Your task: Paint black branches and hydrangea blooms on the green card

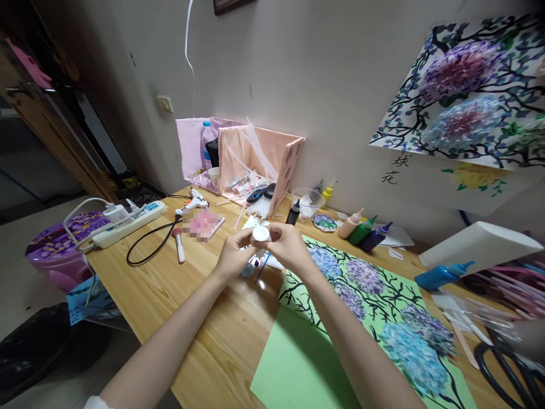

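Note:
Both my hands meet above the wooden table (200, 318), closed around a small white round cap or lid (260, 233). My left hand (233, 254) grips it from the left and my right hand (288, 244) from the right. Whether the cap sits on a bottle is hidden by my fingers. Just below my hands lie a small bottle and a thin blue stick (261, 267). To the right lies a green sheet painted with black branches and purple and blue flower clusters (374, 307).
Paint bottles (361, 230) stand behind the sheet, beside a clear bowl (307, 201) and a pink fabric box (259, 165). At left lie a glue gun (193, 201), a power strip (128, 222) and a black cable. Scissors (511, 363) rest at right.

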{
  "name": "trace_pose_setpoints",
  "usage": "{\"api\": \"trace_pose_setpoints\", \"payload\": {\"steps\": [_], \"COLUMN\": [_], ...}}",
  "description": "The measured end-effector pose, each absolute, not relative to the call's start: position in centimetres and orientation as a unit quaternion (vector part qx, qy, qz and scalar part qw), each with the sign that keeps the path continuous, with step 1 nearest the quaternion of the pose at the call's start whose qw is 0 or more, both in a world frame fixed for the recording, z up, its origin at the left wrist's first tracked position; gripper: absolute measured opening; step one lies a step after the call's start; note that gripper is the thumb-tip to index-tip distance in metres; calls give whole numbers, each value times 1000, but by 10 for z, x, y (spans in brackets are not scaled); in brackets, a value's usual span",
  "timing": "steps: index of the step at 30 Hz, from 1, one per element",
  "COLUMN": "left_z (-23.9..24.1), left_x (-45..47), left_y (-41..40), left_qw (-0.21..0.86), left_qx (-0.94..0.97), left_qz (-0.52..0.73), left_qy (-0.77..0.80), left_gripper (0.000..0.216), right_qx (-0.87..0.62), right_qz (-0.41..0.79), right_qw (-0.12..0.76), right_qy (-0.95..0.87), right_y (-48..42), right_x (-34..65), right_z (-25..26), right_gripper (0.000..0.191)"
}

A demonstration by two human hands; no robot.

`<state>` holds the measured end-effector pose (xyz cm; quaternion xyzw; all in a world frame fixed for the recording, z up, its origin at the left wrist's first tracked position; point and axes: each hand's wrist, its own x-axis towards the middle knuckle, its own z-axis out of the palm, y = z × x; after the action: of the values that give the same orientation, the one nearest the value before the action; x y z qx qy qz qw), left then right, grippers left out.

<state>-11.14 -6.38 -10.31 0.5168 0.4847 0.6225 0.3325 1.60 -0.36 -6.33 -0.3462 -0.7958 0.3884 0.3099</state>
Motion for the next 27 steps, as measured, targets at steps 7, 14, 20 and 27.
{"api": "trace_pose_setpoints", "payload": {"steps": [7, 14, 20, 27], "left_z": [-89, -87, -85, -80], "left_x": [-116, -119, -120, -119], "left_y": [-71, -70, -73, -77], "left_qw": [166, 172, 215, 249], "left_qx": [563, 567, 579, 604], "left_qz": [613, 624, 616, 587], "left_qy": [529, 509, 489, 478], "left_gripper": [18, 24, 32, 43], "right_qx": [-321, -194, -167, -216], "right_qz": [353, 549, 579, 469], "right_qw": [318, 221, 203, 250], "right_qy": [-819, -783, -772, -819], "right_y": [-6, 11, 8, -4], "right_x": [16, 35, 35, 24], "right_z": [-58, -51, -47, -41], "right_gripper": [3, 28, 35, 33]}}
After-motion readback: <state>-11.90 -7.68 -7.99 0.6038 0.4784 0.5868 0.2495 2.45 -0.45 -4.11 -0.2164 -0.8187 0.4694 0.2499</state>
